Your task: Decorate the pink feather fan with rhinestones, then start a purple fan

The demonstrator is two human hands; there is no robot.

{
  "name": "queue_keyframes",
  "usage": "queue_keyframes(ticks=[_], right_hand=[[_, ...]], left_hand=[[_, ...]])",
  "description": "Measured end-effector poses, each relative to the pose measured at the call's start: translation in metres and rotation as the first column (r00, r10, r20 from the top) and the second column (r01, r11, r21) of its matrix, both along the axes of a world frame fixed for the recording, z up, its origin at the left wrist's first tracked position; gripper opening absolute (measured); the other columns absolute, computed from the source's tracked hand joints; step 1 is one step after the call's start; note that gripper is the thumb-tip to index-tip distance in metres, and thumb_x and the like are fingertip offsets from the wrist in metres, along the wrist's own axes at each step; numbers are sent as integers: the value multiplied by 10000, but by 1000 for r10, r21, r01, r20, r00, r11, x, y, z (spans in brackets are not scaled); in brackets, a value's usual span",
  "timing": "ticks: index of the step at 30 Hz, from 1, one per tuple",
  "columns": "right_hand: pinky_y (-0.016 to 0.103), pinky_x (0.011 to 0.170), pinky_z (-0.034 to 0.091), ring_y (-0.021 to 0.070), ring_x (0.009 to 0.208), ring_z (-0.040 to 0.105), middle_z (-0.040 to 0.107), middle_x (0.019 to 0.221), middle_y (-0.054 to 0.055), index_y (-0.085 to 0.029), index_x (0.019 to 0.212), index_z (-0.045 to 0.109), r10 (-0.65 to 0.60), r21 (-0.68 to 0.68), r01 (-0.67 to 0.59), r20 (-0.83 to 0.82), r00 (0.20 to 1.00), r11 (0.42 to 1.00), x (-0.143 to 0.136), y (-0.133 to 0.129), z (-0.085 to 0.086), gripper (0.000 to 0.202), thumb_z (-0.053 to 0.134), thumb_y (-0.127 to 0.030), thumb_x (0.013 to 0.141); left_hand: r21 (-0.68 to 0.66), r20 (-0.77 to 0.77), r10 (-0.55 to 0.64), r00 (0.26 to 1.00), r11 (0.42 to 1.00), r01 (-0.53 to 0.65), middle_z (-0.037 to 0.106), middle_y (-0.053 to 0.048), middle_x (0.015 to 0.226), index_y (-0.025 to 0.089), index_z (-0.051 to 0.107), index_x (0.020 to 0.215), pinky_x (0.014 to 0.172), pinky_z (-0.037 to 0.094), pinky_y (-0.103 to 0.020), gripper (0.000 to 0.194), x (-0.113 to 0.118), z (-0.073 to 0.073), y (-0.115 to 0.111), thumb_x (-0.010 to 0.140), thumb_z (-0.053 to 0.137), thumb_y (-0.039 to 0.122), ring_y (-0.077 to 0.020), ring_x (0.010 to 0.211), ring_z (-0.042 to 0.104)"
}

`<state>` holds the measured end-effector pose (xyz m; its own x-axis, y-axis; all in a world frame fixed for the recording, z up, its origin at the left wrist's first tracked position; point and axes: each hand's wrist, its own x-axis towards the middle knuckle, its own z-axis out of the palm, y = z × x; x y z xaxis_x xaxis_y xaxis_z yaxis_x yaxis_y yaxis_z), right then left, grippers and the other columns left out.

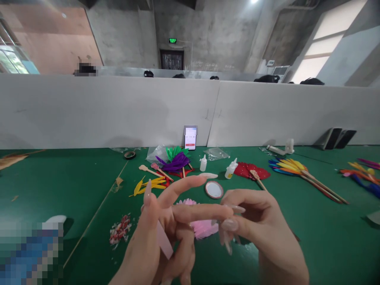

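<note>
My left hand [166, 225] has its index and middle fingers stretched out, while its other fingers curl in. A flat pale pink strip [164, 240] is held against its palm. The thumb and index finger of my right hand [255, 221] close on the tip of a stretched left finger; whether something small is between them is hidden. Behind and below the hands lie pink feathers [204, 228], partly covered. A round white lid with a reddish rim [214, 189] rests just beyond my right hand.
Purple feathers [175, 161], yellow feathers [148, 186], a red feather fan [245, 170] and a multicoloured feather bundle [289, 166] lie around. White squeeze bottles [203, 163] stand farther back, near a phone [190, 138] against the partition [118, 114]. Red and white scraps [120, 229] are at left.
</note>
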<state>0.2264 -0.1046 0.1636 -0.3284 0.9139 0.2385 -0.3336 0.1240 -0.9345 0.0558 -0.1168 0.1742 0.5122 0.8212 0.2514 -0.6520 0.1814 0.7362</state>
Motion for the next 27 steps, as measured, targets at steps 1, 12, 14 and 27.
queue_keyframes(ticks=[1, 12, 14, 27], right_hand=[[119, 425, 461, 63, 452, 566, 632, 564, -42, -195, 663, 669, -1, -14, 1, -18, 1000, 1000, -2, 1, 0, 130, 765, -111, 638], [96, 441, 458, 53, 474, 572, 658, 587, -13, -194, 716, 693, 22, 20, -23, 27, 999, 1000, 3, 1, -1, 32, 724, -194, 707], [88, 445, 457, 46, 470, 575, 659, 589, -18, -195, 730, 688, 42, 8, -42, 1, 999, 999, 3, 1, -2, 20, 707, -192, 731], [97, 397, 442, 58, 449, 555, 648, 565, -17, -198, 675, 689, -82, 52, 80, 46, 996, 995, 0, 0, 0, 159, 798, -128, 582]], left_hand=[[-1, 8, 5, 1000, 1000, -5, 672, -133, 1057, 221, 560, 1177, 350, 393, -129, 579, 0, 0, 0, 868, 248, 598, 17, 268, 269], [-23, 9, 29, 1000, 999, -28, 690, -120, 1014, 238, 562, 1180, 348, 381, -123, 557, -1, -1, -1, 868, 265, 590, 15, 272, 250], [-25, -2, 29, 1000, 999, -29, 688, -124, 1021, 238, 563, 1180, 347, 380, -125, 551, -1, 0, 0, 865, 278, 589, 14, 271, 255], [-56, -6, 26, 1000, 998, -26, 678, -119, 1054, 250, 572, 1166, 345, 403, -136, 538, -1, 0, -1, 853, 307, 599, 18, 263, 253]])
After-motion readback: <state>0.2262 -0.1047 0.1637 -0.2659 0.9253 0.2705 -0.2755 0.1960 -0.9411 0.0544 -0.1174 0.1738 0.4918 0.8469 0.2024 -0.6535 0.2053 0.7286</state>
